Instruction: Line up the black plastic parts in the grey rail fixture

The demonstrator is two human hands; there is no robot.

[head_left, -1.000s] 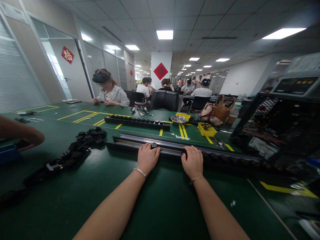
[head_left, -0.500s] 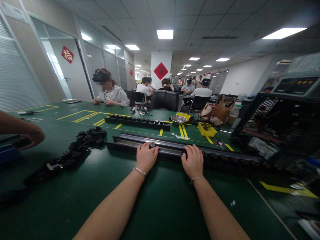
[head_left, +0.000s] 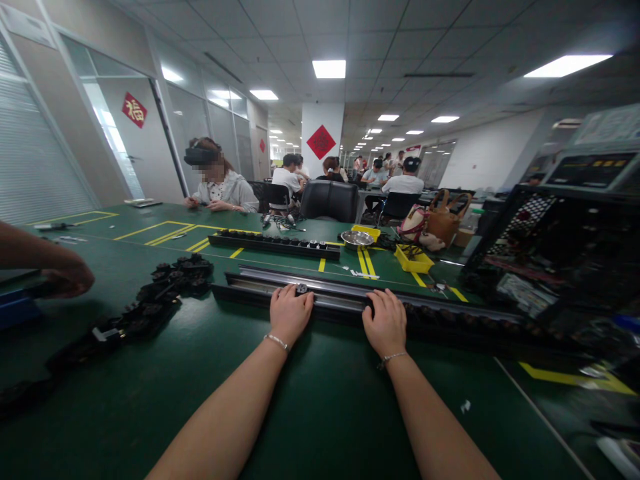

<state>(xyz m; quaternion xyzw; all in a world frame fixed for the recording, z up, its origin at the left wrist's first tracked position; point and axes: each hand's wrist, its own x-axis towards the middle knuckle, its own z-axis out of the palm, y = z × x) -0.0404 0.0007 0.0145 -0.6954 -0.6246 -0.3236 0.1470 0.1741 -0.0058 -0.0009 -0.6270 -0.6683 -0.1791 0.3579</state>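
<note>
A long black rail (head_left: 340, 303) with a shiny metal channel lies across the green table. My left hand (head_left: 291, 312) rests on its left half, fingers curled over the near edge around a small black module (head_left: 301, 289) in the channel. My right hand (head_left: 385, 321) is curled over the same rail further right, its fingertips at a dark piece that is mostly hidden. To the right of it, a row of black modules (head_left: 465, 319) fills the channel.
Black modules (head_left: 170, 287) are heaped along the left of the green table (head_left: 320, 407). Behind lie another filled rail (head_left: 275, 245), a metal bowl (head_left: 357, 238) and a yellow tray (head_left: 414, 259). A co-worker's hand (head_left: 70, 277) is at far left; another person sits opposite.
My left hand has shifted slightly left along the rail, together with the small black module. My right hand has stayed put. The co-worker's hand at the left has moved a little right.
</note>
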